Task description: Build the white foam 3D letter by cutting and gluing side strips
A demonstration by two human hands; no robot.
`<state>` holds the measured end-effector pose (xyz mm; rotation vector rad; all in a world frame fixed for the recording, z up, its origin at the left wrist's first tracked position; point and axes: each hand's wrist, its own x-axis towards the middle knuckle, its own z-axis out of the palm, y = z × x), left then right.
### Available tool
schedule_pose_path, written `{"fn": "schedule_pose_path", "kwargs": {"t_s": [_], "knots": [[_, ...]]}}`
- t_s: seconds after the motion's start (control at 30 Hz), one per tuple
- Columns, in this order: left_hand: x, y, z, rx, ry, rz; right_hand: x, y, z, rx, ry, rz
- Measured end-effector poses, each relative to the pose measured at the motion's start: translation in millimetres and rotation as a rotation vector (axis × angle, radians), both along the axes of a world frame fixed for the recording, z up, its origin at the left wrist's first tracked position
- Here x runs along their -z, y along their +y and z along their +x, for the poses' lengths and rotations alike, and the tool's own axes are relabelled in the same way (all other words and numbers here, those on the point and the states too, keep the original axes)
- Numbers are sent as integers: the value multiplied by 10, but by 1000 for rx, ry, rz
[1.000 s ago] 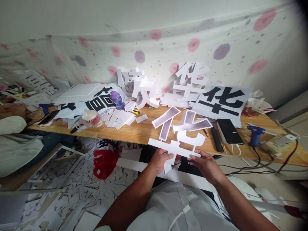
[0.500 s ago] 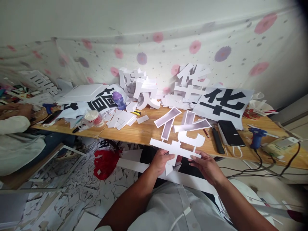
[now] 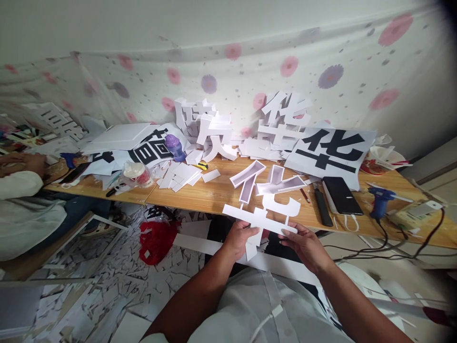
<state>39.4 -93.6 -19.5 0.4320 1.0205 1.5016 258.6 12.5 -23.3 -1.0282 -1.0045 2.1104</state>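
A white foam-board character cutout (image 3: 262, 220) is held out over the table's front edge. My left hand (image 3: 236, 242) pinches its lower left part, thumb on top. At the right end of its long crossbar, my right hand (image 3: 303, 245) grips with thumb above and fingers beneath. Beyond the crossbar are box-shaped strokes with raised walls, a left box (image 3: 249, 178) and a right box (image 3: 282, 182). Whether they are all joined to the cutout is hard to see. Behind them lies a printed sheet (image 3: 300, 159) with a black character.
Finished white letters (image 3: 285, 119) stand along the curtain. A blue glue gun (image 3: 380, 200), a phone (image 3: 342, 195) and a black-handled tool (image 3: 323, 207) lie right. Left are white scraps (image 3: 180, 176), a yellow cutter (image 3: 203, 166) and a purple bottle (image 3: 174, 147). Another person's sleeve (image 3: 21, 186) shows far left.
Both hands keep their hold on the cutout. The right box stroke appears slightly further left and tilted a little differently. The view has shifted slightly.
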Motion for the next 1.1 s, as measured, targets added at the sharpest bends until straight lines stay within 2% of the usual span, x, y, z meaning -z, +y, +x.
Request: {"fn": "schedule_pose_path", "kwargs": {"t_s": [0.27,0.5,0.6,0.77,0.97,1.1], "knots": [[24,10,-11,-35,-37,-55,3,-25,-32,12,-19,-4],[-23,27,-55,-79,-90,-111,40,-122,-101,39,-12,-48],[2,-35,-61,-67,-72,-148,54,-157,-120,58,-14,-65],[92,-262,-20,-21,61,-145,39,-191,-137,55,-20,-66],[57,-397,-31,-90,191,-153,22,-279,-198,59,-27,-74],[12,-349,-171,-181,141,-143,-10,-371,-251,-41,-2,-46]]}}
